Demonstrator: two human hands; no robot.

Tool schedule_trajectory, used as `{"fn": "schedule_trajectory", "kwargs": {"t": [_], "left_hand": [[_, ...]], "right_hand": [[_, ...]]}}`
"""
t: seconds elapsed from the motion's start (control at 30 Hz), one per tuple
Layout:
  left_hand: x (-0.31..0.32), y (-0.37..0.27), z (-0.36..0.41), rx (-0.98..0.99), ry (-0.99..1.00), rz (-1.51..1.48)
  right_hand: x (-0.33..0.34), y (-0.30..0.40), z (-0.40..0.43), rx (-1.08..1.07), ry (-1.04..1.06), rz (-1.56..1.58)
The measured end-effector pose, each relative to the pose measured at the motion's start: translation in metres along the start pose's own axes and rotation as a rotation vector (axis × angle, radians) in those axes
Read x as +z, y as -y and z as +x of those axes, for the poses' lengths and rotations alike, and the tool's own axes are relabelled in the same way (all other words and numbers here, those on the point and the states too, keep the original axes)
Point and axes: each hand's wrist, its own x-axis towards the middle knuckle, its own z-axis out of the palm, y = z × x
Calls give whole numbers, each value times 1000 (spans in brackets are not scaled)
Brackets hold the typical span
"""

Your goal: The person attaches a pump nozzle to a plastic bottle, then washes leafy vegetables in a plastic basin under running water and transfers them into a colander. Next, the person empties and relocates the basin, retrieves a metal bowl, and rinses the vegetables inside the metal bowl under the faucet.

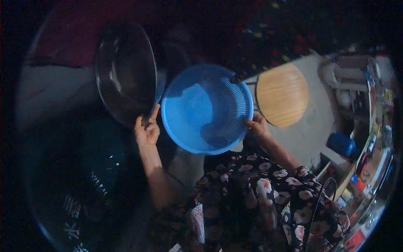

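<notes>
My right hand (258,125) grips the right rim of a round blue plastic colander (201,107), its thumb over the edge. The colander's open side faces me, and shadow covers part of its inside. To the left, my left hand (148,130) holds the lower rim of a dark, shiny basin (127,75) tipped on its side. One finger of that hand points up beside the colander's left edge. Between the two vessels shows a narrow strip of something blue (161,86), mostly hidden.
A round wooden-topped stool (282,96) stands right of the colander on the grey floor (318,104). Farther right are a blue rounded object (341,145) and a long shelf (373,148) of assorted goods. A dark surface with white writing (74,230) lies lower left.
</notes>
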Motion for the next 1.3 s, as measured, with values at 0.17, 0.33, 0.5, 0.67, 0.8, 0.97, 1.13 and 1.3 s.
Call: {"fn": "schedule_trajectory", "kwargs": {"t": [0.17, 0.33, 0.5, 0.67, 0.8, 0.97, 1.13, 1.3], "left_hand": [[-19, 5, 40, -51, -256, 253], [-51, 20, 73, 63, -296, 429], [-86, 17, 80, 45, -347, 375], [-58, 118, 48, 263, -466, 538], [-72, 227, 16, -152, -89, 957], [-39, 413, -52, -527, 234, 1270], [-26, 507, -53, -640, 351, 1604], [4, 595, -51, -782, 478, 1783]], "right_hand": [[-43, -5, -36, 35, -98, 86], [-120, -52, -53, 16, -122, 42], [-165, -98, -69, -8, -150, 224], [-224, -133, -91, -88, -268, 310], [-271, -143, -118, -111, -299, 461], [-349, -160, -152, -261, -471, 434], [-415, -176, -190, -438, -634, 462], [-459, -181, -221, -519, -791, 599]]}}
